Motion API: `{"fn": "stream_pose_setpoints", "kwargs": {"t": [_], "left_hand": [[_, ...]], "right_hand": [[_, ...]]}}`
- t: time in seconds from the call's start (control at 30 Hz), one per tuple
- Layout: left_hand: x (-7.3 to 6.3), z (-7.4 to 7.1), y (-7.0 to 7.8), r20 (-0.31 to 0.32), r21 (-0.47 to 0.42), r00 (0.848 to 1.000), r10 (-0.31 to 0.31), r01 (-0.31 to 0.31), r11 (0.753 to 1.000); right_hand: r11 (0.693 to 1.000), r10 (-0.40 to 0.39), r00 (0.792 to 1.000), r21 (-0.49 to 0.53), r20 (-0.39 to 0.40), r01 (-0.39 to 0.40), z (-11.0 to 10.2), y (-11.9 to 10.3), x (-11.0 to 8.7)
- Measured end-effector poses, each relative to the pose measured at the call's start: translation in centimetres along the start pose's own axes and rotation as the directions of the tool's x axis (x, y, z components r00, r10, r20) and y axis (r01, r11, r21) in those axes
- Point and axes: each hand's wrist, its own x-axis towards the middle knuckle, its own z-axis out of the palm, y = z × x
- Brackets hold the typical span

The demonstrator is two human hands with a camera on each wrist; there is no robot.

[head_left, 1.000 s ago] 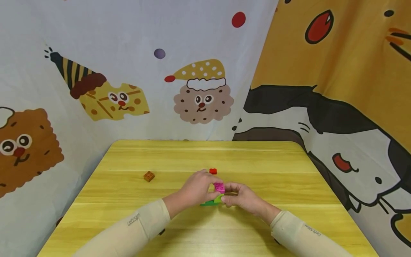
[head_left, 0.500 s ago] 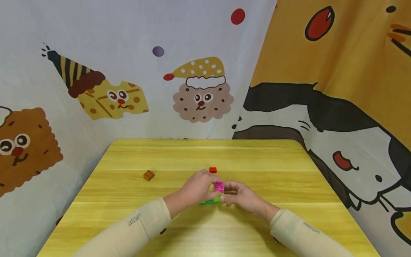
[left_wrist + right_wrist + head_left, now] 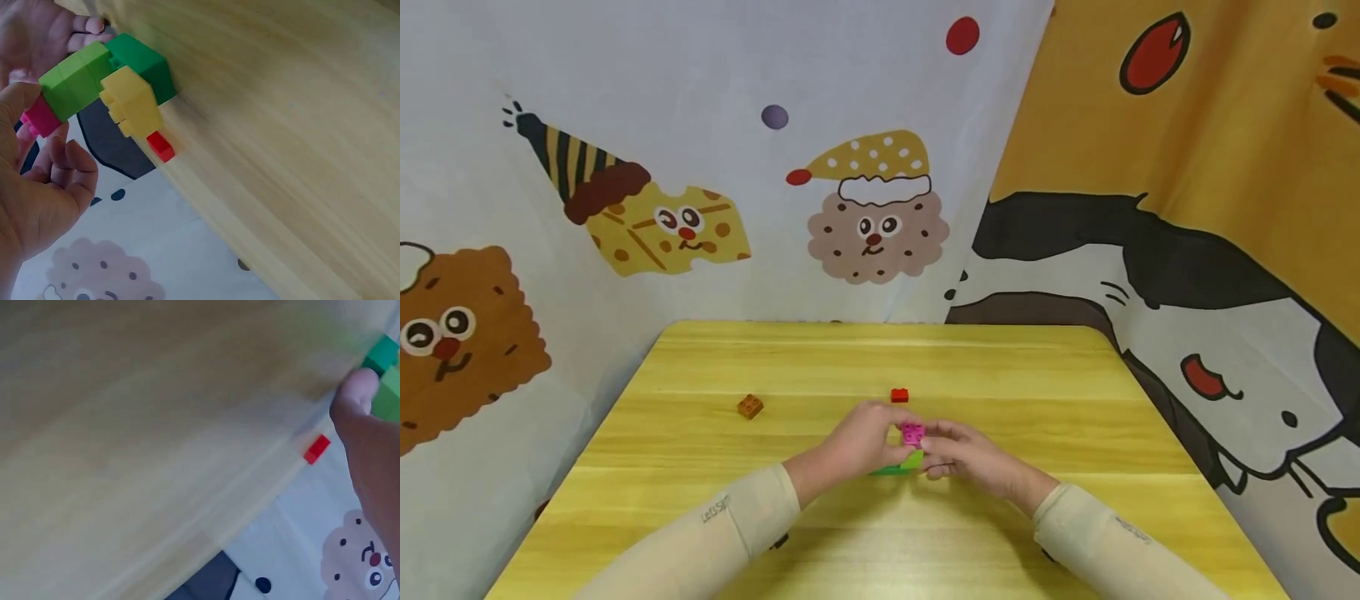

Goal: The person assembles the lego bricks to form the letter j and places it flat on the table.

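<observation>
A pink studded brick (image 3: pixel 913 434) sits at the end of two joined lime-green bricks (image 3: pixel 75 81). A dark green brick (image 3: pixel 144 67) and a pale yellow brick (image 3: pixel 130 101) belong to the same built piece. My left hand (image 3: pixel 867 440) pinches the pink brick between thumb and fingers; the thumb lies along it in the left wrist view. From the right, my right hand (image 3: pixel 973 458) comes up against the piece, fingertips right at the pink and lime-green bricks, fingers loosely extended. In the right wrist view one of its digits overlaps the green bricks.
An orange-brown brick (image 3: pixel 749 407) lies on the wooden table (image 3: pixel 700 358) to the left. Behind the hands lies a small red brick (image 3: pixel 899 395). A printed cloth (image 3: pixel 715 83) hangs beyond the table's far edge.
My right thumb has shifted up from the lime-green bricks towards the pink brick, and the right fingers have loosened. My left hand keeps its pinch in nearly the same spot.
</observation>
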Motion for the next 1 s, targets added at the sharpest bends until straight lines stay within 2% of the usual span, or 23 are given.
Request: {"fn": "stream_pose_setpoints", "kwargs": {"t": [0.13, 0.27, 0.37, 0.43, 0.53, 0.67, 0.77, 0.8, 0.9, 1.0], "left_hand": [[-0.1, 0.2, -0.4, -0.011, 0.001, 1.0, -0.012, 0.012, 1.0], [0.0, 0.2, -0.4, -0.007, 0.026, 1.0, -0.026, 0.026, 0.999], [-0.4, -0.2, -0.6, 0.03, 0.009, 0.996, -0.085, 0.085, 0.996], [-0.9, -0.8, -1.3, 0.043, -0.002, 0.988, -0.147, 0.147, 0.989], [-1.8, -2.3, -3.6, 0.006, -0.003, 0.973, -0.231, 0.231, 0.973], [-3.3, -4.9, -8.3, -0.134, 0.091, 0.947, -0.292, 0.306, 0.948], [-5.0, -6.7, -12.2, -0.217, 0.169, 0.909, -0.355, 0.393, 0.904], [-5.6, -7.1, -13.3, -0.235, 0.186, 0.893, -0.384, 0.429, 0.884], [-7.4, -8.0, -16.0, -0.245, 0.215, 0.85, -0.466, 0.516, 0.829], [-8.6, -8.2, -17.8, -0.218, 0.23, 0.83, -0.514, 0.556, 0.799]], "right_hand": [[0.997, 0.06, 0.998, 0.05, -0.012, -0.06, 0.4, -0.7, 0.1], [0.993, 0.087, 0.994, 0.081, -0.061, -0.082, 0.8, -1.2, 0.2], [0.992, 0.088, 0.993, 0.093, -0.082, -0.08, 1.0, -1.4, 0.2], [0.992, 0.086, 0.993, 0.096, -0.08, -0.078, 1.2, -1.5, 0.2], [0.99, 0.087, 0.993, 0.119, -0.081, -0.077, 1.4, -1.6, 0.3], [0.987, 0.092, 0.991, 0.144, -0.096, -0.077, 1.6, -1.6, 0.3], [0.986, 0.092, 0.991, 0.145, -0.101, -0.077, 1.7, -1.6, 0.2], [0.987, 0.094, 0.99, 0.143, -0.101, -0.079, 1.7, -1.6, 0.1], [0.987, 0.093, 0.991, 0.139, -0.101, -0.078, 1.7, -1.6, 0.0], [0.986, 0.094, 0.989, 0.151, -0.117, -0.076, 1.6, -1.5, 0.2]]}}
